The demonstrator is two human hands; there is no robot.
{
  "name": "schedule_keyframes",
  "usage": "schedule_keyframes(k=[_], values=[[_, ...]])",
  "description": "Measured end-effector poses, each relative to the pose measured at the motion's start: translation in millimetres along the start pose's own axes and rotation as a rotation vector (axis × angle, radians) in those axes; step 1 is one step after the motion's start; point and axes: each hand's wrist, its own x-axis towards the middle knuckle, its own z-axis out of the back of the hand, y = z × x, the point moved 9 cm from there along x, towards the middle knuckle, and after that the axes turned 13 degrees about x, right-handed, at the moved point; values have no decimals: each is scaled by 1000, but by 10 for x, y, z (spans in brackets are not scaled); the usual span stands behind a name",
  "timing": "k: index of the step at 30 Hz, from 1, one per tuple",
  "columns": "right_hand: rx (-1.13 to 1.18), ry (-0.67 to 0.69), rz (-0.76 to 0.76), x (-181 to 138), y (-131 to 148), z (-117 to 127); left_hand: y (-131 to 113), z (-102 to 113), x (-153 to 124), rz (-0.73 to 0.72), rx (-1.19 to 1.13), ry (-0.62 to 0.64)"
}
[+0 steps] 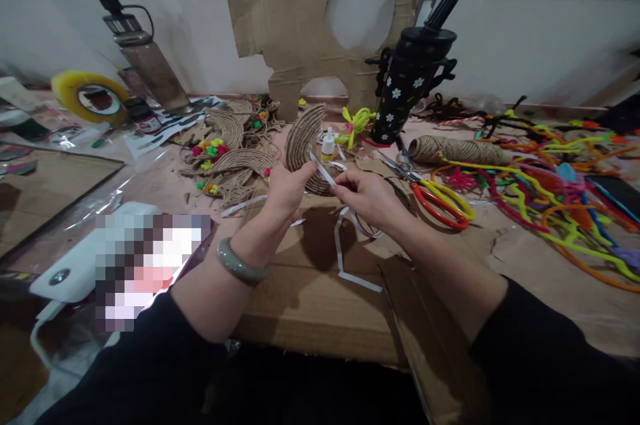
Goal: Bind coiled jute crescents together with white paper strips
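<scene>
My left hand (289,193) is closed on a curved, crescent-shaped piece of coiled jute twine (300,135), held up over the cardboard. My right hand (366,197) pinches a narrow white strip (324,171) whose upper end lies against the inner side of the crescent, near my left thumb. A longer white strip (340,248) trails down below my right hand onto a cardboard sheet (310,298). Just behind the crescent stands a small glue bottle (327,146) with a white cap and yellow label. Scissors (440,203) with red and yellow handles lie right of my right hand.
More twine arcs (243,161) with colourful small flowers lie left of my hands. A twine roll (460,149), bright pipe cleaners (555,211) and a black flowered tumbler (407,88) are to the right. At left are a power bank (65,271), tape roll (63,88) and bottle (155,71).
</scene>
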Motion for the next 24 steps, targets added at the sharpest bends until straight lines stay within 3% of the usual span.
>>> schedule_keyframes(k=[10,18,24], values=[[-293,-133,76,-86,239,242,-49,-85,-147,4,-61,6],[-320,-144,59,-75,218,278,-46,-108,-172,-10,6,33],[-375,-50,21,-35,181,245,-99,-149,-200,-67,35,69]])
